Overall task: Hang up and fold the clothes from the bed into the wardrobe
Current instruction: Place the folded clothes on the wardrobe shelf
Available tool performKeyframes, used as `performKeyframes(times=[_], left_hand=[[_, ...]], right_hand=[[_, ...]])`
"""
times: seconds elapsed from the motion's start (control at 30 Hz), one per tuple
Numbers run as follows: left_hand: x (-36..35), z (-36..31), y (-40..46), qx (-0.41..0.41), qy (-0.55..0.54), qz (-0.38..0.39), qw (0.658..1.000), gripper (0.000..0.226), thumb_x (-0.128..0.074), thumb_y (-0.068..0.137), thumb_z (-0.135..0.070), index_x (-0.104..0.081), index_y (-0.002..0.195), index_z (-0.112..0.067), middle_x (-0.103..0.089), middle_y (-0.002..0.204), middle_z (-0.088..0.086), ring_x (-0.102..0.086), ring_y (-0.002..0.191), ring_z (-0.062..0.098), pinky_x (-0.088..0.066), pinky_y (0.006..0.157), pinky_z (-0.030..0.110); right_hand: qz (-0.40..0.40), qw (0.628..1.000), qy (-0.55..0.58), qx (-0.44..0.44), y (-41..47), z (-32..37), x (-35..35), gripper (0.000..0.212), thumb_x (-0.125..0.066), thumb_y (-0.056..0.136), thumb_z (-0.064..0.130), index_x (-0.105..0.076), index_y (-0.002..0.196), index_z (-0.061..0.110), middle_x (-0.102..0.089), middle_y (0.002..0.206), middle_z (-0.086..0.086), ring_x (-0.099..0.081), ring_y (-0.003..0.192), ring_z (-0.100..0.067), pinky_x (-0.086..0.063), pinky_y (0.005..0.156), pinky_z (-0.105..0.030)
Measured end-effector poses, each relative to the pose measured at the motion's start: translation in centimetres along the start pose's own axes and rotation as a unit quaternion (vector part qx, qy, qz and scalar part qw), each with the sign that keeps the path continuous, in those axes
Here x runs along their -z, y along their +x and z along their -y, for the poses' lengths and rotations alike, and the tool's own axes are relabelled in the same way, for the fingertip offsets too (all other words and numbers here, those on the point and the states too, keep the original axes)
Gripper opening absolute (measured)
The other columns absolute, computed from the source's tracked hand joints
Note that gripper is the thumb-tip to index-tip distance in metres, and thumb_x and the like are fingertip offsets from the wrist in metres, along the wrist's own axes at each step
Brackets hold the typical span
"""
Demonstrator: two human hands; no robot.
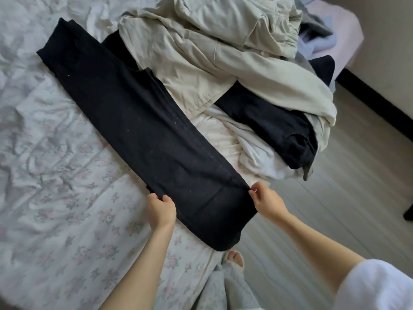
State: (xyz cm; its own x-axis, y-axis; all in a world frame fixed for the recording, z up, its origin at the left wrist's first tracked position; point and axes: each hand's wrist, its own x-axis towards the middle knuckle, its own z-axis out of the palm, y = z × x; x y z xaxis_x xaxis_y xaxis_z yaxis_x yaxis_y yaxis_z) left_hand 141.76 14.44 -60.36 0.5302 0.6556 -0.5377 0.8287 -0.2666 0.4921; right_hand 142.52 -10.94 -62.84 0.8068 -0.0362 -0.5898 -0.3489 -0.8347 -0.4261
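Pinching the black trousers (138,121) at their near end, my left hand (161,211) and right hand (267,200) each clamp an edge; they lie lengthwise on the floral bedsheet (55,175). I'd keep both edges taut before folding.

The beige jacket (201,48) runs past the top edge, covering part of a second dark garment (274,121); grey and blue clothes (319,39) behind it are mostly hidden, their kinds unclear; the black trousers (138,130) hang over the bed's (55,164) near edge, hiding most of a foot (234,258); the bed is cut off at the left and bottom edges.
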Motion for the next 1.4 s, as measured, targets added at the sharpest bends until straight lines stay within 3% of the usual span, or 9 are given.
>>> performKeyframes(times=[0.17, 0.3, 0.43, 0.53, 0.7, 0.9, 1.13, 1.27, 1.4], left_hand=[[-1.2, 1.9, -1.3, -0.028, 0.007, -0.012, 1.000, 0.010, -0.044, 0.094, -0.009, -0.043, 0.087, -0.003, -0.048, 0.071, 0.004, -0.046, 0.065, 0.023, -0.031, 0.050, 0.028], [-1.4, 2.5, -2.1, -0.029, -0.025, -0.024, 0.999, 0.010, -0.045, 0.095, -0.014, -0.046, 0.087, -0.008, -0.048, 0.072, 0.000, -0.046, 0.070, 0.021, -0.037, 0.063, 0.029], [-1.0, 2.3, -2.3, -0.016, -0.063, -0.009, 0.998, 0.007, -0.047, 0.094, -0.016, -0.048, 0.090, -0.011, -0.050, 0.073, -0.003, -0.047, 0.071, 0.018, -0.038, 0.068, 0.030], [-1.0, 2.4, -2.6, -0.027, -0.074, -0.009, 0.997, 0.012, -0.047, 0.094, -0.016, -0.049, 0.085, -0.009, -0.049, 0.068, -0.004, -0.047, 0.065, 0.016, -0.039, 0.065, 0.029], [-2.2, 2.6, -2.8, -0.005, -0.021, 0.024, 0.999, 0.041, -0.049, 0.093, -0.016, -0.029, 0.058, -0.014, -0.029, 0.051, -0.002, -0.027, 0.048, 0.014, -0.025, 0.050, 0.024], [-2.7, 2.9, -2.5, 0.022, -0.077, -0.011, 0.997, 0.025, -0.052, 0.092, -0.015, -0.043, 0.068, -0.016, -0.043, 0.062, -0.005, -0.042, 0.061, 0.016, -0.038, 0.061, 0.026], [-2.8, 3.5, -2.6, 0.017, -0.116, -0.046, 0.992, 0.026, -0.048, 0.091, -0.012, -0.041, 0.066, -0.010, -0.043, 0.060, 0.000, -0.041, 0.052, 0.015, -0.037, 0.055, 0.028], [-3.1, 3.1, -3.0, 0.033, -0.141, -0.033, 0.989, 0.013, -0.049, 0.089, -0.011, -0.042, 0.078, -0.011, -0.043, 0.064, -0.002, -0.044, 0.056, 0.013, -0.040, 0.055, 0.028], [-3.6, 3.2, -4.4, 0.062, -0.156, 0.012, 0.986, 0.025, -0.059, 0.088, -0.016, -0.039, 0.100, -0.008, -0.051, 0.076, -0.002, -0.053, 0.067, 0.013, -0.045, 0.063, 0.025]], right_hand=[[0.114, 0.992, 0.023, -0.039, 0.5, -3.0, -1.6, 0.026, -0.046, 0.094, 0.036, -0.046, 0.114, 0.019, -0.051, 0.098, 0.009, -0.051, 0.095, -0.018, -0.040, 0.085, -0.036], [0.060, 0.993, 0.106, -0.009, 1.0, -1.8, -1.8, 0.025, -0.050, 0.092, 0.040, -0.051, 0.108, 0.021, -0.056, 0.098, 0.009, -0.052, 0.096, -0.015, -0.039, 0.078, -0.030], [-0.022, 0.992, 0.114, 0.057, 1.8, 2.0, -1.0, 0.012, -0.047, 0.094, 0.027, -0.047, 0.085, 0.019, -0.051, 0.074, 0.011, -0.051, 0.078, -0.015, -0.035, 0.064, -0.029], [-0.097, 0.989, 0.077, 0.076, 1.1, 2.1, -0.2, 0.014, -0.044, 0.095, 0.026, -0.049, 0.085, 0.017, -0.052, 0.070, 0.011, -0.049, 0.069, -0.013, -0.030, 0.053, -0.026], [-0.136, 0.988, 0.063, 0.036, 1.3, 0.3, -0.1, 0.013, -0.042, 0.096, 0.027, -0.050, 0.089, 0.018, -0.050, 0.067, 0.013, -0.051, 0.073, -0.018, -0.032, 0.060, -0.030], [0.040, 0.997, 0.029, -0.058, 2.4, -1.4, -2.6, 0.018, -0.042, 0.095, 0.026, -0.048, 0.091, 0.009, -0.053, 0.083, -0.002, -0.051, 0.083, -0.025, -0.039, 0.074, -0.037], [0.065, 0.997, 0.030, -0.039, 1.8, -4.5, -1.4, 0.031, -0.046, 0.094, 0.040, -0.048, 0.074, 0.017, -0.051, 0.068, 0.003, -0.050, 0.065, -0.016, -0.034, 0.054, -0.029], [0.144, 0.987, -0.027, -0.070, 1.5, -6.5, -1.6, 0.026, -0.045, 0.095, 0.036, -0.053, 0.108, 0.016, -0.061, 0.100, -0.001, -0.057, 0.098, -0.025, -0.045, 0.084, -0.038], [0.155, 0.979, -0.060, -0.121, 0.7, -7.4, -2.2, 0.055, -0.043, 0.095, 0.029, -0.023, 0.144, 0.016, -0.039, 0.143, -0.010, -0.039, 0.128, -0.031, -0.032, 0.105, -0.051]])
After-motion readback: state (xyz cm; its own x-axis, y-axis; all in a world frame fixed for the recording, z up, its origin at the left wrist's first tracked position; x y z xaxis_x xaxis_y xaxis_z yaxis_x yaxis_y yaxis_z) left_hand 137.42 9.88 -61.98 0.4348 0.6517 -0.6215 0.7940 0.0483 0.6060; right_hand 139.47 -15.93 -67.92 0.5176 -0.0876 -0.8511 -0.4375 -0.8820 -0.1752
